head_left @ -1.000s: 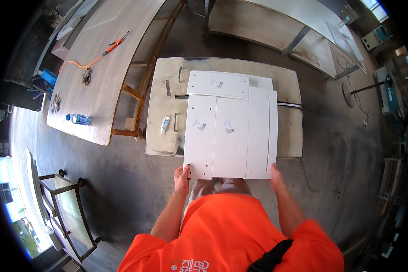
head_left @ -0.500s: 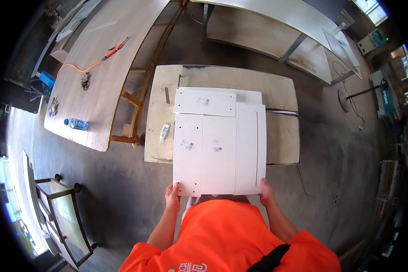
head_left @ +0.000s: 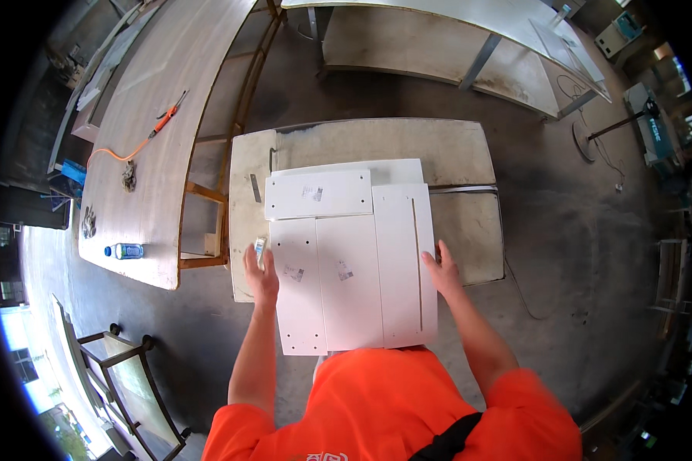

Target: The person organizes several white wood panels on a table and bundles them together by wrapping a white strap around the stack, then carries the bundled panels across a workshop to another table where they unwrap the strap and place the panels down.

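A stack of white drilled panels point(head_left: 350, 307) lies before me, its near end reaching over the table edge to my body. Three panels lie side by side, the right one with a long groove. A shorter panel point(head_left: 319, 204) with corner holes lies across the far left. My left hand point(head_left: 262, 278) is beside the stack's left edge, fingers apart, next to a small white tube point(head_left: 260, 250) that it partly hides. At the right edge is my right hand point(head_left: 444, 270), fingers spread and thumb at the panel's rim; firm contact cannot be made out.
Under the stack stands a low worn table point(head_left: 469, 165), with a flat metal strip point(head_left: 255, 188) on it. The long left bench point(head_left: 158, 203) bears an orange air gun point(head_left: 164, 121) and a bottle point(head_left: 124, 251). A wheeled rack point(head_left: 134, 384) stands lower left; a pedestal stand point(head_left: 584, 142) right.
Both hands have left the stack's near corners and moved forward along its sides, fingers opening. The view has shifted, and the panels appear slightly turned.
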{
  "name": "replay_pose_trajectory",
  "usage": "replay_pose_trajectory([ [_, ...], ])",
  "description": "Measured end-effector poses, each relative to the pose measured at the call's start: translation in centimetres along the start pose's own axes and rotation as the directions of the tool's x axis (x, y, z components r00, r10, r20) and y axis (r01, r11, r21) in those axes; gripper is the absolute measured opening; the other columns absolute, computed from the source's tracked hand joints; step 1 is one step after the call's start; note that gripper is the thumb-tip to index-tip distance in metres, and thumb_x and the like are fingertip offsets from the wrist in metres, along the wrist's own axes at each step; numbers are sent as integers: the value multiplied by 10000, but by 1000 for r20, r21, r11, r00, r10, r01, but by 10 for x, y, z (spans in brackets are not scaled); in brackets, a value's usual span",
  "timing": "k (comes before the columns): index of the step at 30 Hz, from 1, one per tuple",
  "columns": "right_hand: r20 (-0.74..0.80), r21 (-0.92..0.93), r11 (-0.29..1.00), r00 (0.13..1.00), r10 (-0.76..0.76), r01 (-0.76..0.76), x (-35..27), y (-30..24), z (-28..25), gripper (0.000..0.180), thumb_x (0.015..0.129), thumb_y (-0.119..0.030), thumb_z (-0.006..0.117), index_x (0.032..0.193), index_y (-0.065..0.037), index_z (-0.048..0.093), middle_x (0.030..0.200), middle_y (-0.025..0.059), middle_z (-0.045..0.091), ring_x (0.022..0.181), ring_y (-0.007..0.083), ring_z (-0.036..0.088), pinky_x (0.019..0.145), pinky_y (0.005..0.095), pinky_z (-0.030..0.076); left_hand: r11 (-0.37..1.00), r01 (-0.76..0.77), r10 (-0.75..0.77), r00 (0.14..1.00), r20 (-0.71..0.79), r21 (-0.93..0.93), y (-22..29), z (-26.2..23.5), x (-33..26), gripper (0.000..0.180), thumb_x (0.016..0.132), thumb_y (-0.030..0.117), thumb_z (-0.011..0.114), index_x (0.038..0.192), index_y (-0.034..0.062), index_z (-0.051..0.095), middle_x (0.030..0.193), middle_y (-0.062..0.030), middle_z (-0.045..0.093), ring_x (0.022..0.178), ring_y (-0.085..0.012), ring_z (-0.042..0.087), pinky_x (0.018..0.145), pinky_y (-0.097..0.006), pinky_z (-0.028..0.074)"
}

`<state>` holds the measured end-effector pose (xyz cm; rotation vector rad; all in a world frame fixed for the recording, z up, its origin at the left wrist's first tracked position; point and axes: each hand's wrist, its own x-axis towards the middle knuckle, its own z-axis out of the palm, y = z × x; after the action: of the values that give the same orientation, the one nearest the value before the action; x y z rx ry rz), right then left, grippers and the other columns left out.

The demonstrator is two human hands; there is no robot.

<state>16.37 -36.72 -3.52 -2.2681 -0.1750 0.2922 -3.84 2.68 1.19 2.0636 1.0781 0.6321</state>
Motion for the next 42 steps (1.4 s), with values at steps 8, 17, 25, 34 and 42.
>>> replay_pose_trajectory([
  [8,94,290,946,988,124,-146,39,-38,22,442,931,-279,571,1282,-13,534,1120,171,659,1020,278,631,889,367,479,935,345,-355,907,227,84,4,72,116,542,882,249,627,1319,-43,494,1138,-202,629,1031,-308,616,892,-381,478],
  [17,132,495,846,980,151,-197,44,-36,22,358,949,-180,571,1265,-15,549,1038,68,670,934,129,591,842,291,478,846,490,-445,866,229,-210,-3,75,137,332,860,122,655,1157,-24,622,966,-61,671,802,-124,602,720,-284,489],
  [25,107,544,817,982,158,-191,44,-22,33,380,934,-200,605,1262,-13,566,1049,96,678,945,141,605,847,297,480,895,399,-361,911,199,-200,-5,85,142,341,881,137,649,1172,-37,615,981,-80,667,838,-145,608,750,-291,494],
  [34,-245,-19,980,951,188,-198,145,12,-15,616,885,-422,637,1294,24,524,1262,219,572,1169,338,546,979,407,432,781,-567,387,769,509,263,108,123,146,710,720,481,770,1274,89,561,1309,-110,516,1250,-310,431,1086,-432,312],
  [42,-258,-422,740,852,456,-524,238,2,-50,887,862,-634,507,1430,22,326,1430,237,417,1316,387,403,1074,489,331,839,-476,111,624,774,264,128,150,155,705,692,498,785,1234,92,590,1281,-105,520,1253,-288,422,1082,-392,322],
])
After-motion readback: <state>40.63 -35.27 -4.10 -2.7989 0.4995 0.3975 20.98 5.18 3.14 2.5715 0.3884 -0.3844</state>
